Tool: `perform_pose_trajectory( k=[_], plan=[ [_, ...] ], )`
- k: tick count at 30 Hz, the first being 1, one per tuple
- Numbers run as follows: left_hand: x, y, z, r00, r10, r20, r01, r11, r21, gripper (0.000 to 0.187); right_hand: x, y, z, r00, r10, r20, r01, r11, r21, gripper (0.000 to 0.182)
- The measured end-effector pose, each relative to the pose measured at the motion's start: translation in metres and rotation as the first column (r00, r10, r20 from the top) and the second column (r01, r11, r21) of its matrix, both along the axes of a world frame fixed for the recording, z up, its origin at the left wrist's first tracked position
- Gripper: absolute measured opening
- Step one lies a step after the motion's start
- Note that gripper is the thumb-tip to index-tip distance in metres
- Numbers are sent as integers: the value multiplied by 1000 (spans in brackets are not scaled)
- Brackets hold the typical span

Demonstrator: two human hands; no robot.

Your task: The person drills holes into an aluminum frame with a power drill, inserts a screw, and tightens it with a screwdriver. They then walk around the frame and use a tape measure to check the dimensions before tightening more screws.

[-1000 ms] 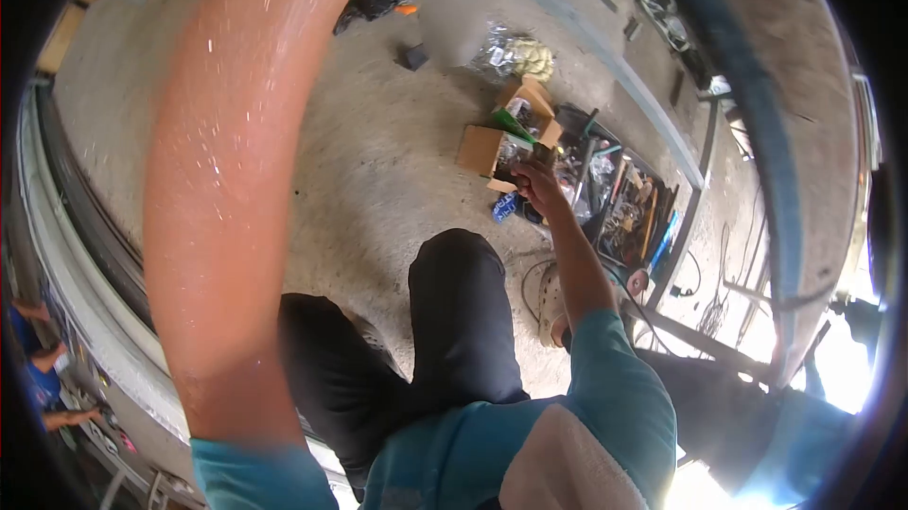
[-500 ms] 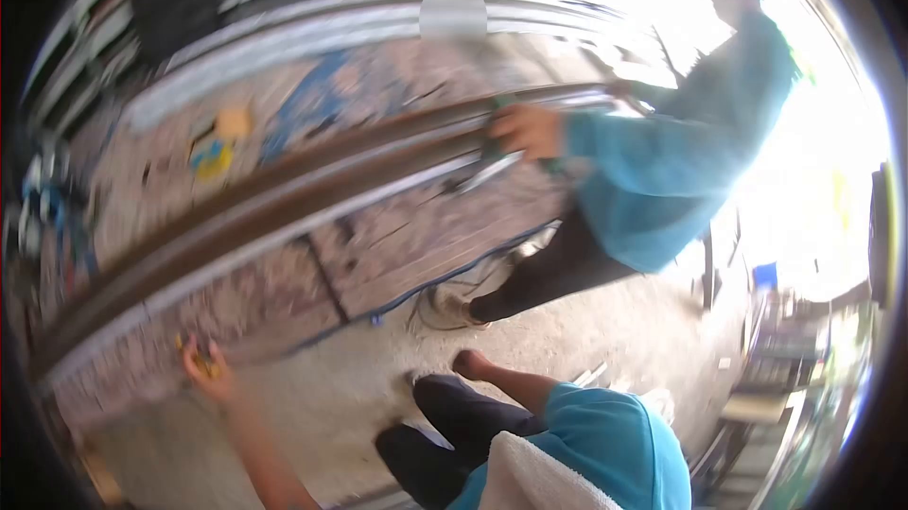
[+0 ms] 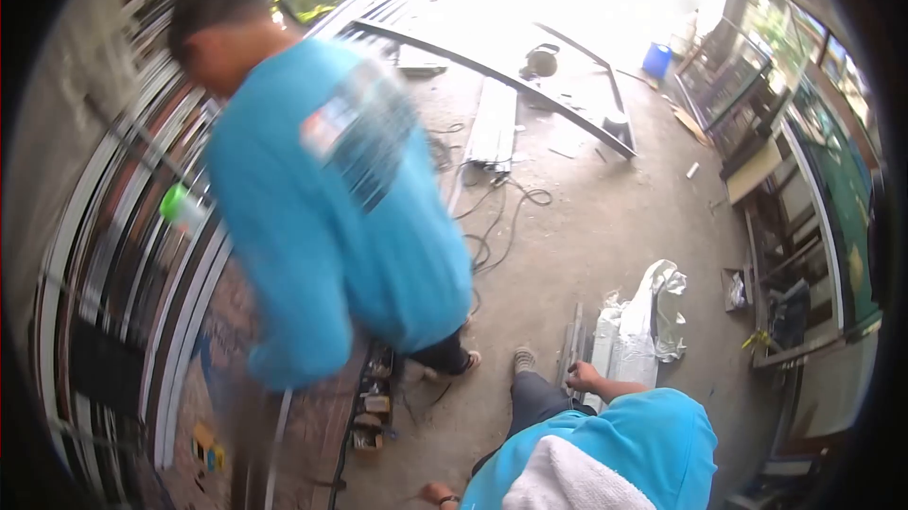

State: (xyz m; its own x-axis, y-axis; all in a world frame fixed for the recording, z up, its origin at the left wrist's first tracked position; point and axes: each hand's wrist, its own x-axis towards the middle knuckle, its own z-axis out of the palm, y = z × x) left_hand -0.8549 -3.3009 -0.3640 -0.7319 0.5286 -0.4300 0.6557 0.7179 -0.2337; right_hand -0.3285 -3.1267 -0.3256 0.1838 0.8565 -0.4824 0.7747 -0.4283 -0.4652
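At the bottom edge my left hand [image 3: 438, 492], with a dark band at the wrist, is only partly in view. Its fingers are hidden, and I cannot tell what it holds. My right hand [image 3: 584, 378] hangs beside my right thigh, fingers loosely bent and apart, with nothing visible in it. In this view it overlaps long grey metal bars [image 3: 573, 330] on the floor. White wrapped lengths [image 3: 632, 326] lie just right of them. To my left, a co-worker in a blue shirt [image 3: 322, 217] leans over the workbench [image 3: 312, 415], where a long brown profile [image 3: 251, 444] is blurred.
Small boxes [image 3: 372, 415] line the bench's near side. Cables [image 3: 501, 212] trail over the concrete floor. A large dark metal frame [image 3: 492, 70] stands ahead, and framed panels [image 3: 804, 226] lean along the right. Long profiles [image 3: 104, 293] are racked at far left.
My view has swung right, away from the bench. My left hand, earlier beside the bench with a small yellow thing in its fingers, is now at the bottom edge. The co-worker now appears at left, turned away.
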Motion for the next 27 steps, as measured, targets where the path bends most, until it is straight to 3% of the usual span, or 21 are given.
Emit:
perform_pose_trajectory(
  k=[1, 2, 4, 5, 6, 7, 8, 9, 10, 11, 13, 14, 16, 19, 21, 23, 24, 25, 26, 27],
  plan=[
    [39, 34, -17, 903, -272, 334, 280, 960, 24, 37, 16, -2, 16, 993, -87, -77, 85, 996, -22, 43],
    [65, 82, -32, 696, -465, 547, 460, 874, 158, 39, 30, 4, 31, 972, -177, -153, 172, 984, -47, 38],
    [120, 159, -58, 144, -677, 721, 604, 638, 478, 44, 73, 19, 32, 953, -258, -159, 266, 964, 28, 31],
    [154, 211, -50, 116, -461, 880, 492, 796, 352, 38, 96, 16, 31, 944, -290, -156, 302, 952, 59, 28],
    [193, 277, -6, 86, -221, 971, 373, 911, 174, 33, 121, 24, 46, 906, -365, -215, 366, 930, -35, 22],
    [215, 288, 10, 79, -239, 968, 322, 925, 202, 29, 135, 30, 47, 878, -426, -220, 420, 905, -75, 18],
    [235, 339, 17, 79, -348, 934, 513, 818, 261, 32, 146, 38, 50, 846, -485, -222, 471, 874, -115, 15],
    [281, 396, 52, 233, -93, 968, 429, 903, -17, 36, 171, 48, 54, 794, -554, -249, 545, 831, -112, 16],
    [319, 444, 92, 231, -203, 952, 511, 858, 59, 50, 194, 60, 54, 737, -616, -279, 612, 783, -112, 16],
    [347, 480, 99, 273, -278, 921, 443, 886, 137, 68, 214, 74, 54, 674, -671, -309, 675, 729, -113, 17],
    [413, 560, 105, 255, -77, 964, 254, 967, 9, 85, 250, 111, 74, 488, -773, -406, 813, 571, -111, 18],
    [447, 583, 124, 219, 7, 976, 43, 999, -17, 62, 263, 124, 81, 379, -806, -456, 873, 475, -113, 19],
    [500, 641, 106, -5, 246, 969, -2, 969, -246, 29, 289, 147, 74, 254, -811, -527, 912, 382, -147, 22],
    [621, 710, 118, -206, 355, 912, -13, 931, -365, 13, 332, 184, 60, 127, -816, -565, 936, 287, -204, 22],
    [717, 761, 127, -319, 383, 867, 26, 918, -396, 13, 357, 208, 60, 68, -848, -525, 944, 225, -242, 22],
    [826, 809, 187, -391, 362, 846, -13, 917, -399, 12, 398, 236, 51, 36, -878, -477, 951, 178, -255, 23],
    [875, 835, 208, -484, 328, 811, 59, 937, -344, 13, 407, 238, 56, 12, -903, -428, 949, 146, -281, 24],
    [920, 853, 228, -574, 299, 762, 122, 952, -281, 16, 420, 244, 70, 7, -900, -437, 945, 150, -292, 24],
    [960, 862, 272, -622, 151, 768, 108, 988, -107, 22, 434, 249, 81, 29, -886, -462, 952, 165, -256, 24],
    [998, 871, 333, -673, -6, 740, 81, 993, 81, 29, 446, 251, 86, -34, -876, -482, 963, 100, -250, 24]
  ],
)
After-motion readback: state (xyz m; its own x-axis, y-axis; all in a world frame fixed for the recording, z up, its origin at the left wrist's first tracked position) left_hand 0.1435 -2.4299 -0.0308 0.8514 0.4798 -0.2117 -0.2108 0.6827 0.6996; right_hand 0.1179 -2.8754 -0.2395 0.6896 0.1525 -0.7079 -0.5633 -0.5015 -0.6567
